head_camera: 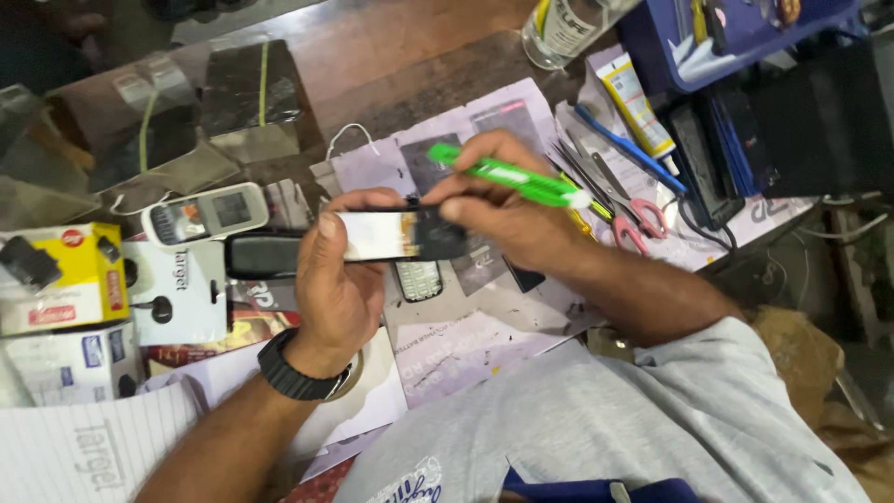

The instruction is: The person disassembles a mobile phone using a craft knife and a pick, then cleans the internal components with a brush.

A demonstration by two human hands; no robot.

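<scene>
My left hand (337, 279) grips a flat phone part (396, 235), a thin panel with a pale reflective face and a dark end, held level above the bench. My right hand (503, 210) holds a bright green pen-shaped tool (507, 175) and also pinches the dark end of the panel. The tool lies across my fingers, pointing up-left to down-right. A black watch (303, 374) sits on my left wrist. Below the panel a small keypad phone (419, 278) lies on printed paper.
Pink-handled scissors (629, 216), tweezers and a yellow-and-white tube (636, 104) lie to the right. A blue tray (745, 37) and clear bottle (563, 28) stand at the back. A white handset (205, 212), a black case (261, 253) and small boxes (65, 279) crowd the left.
</scene>
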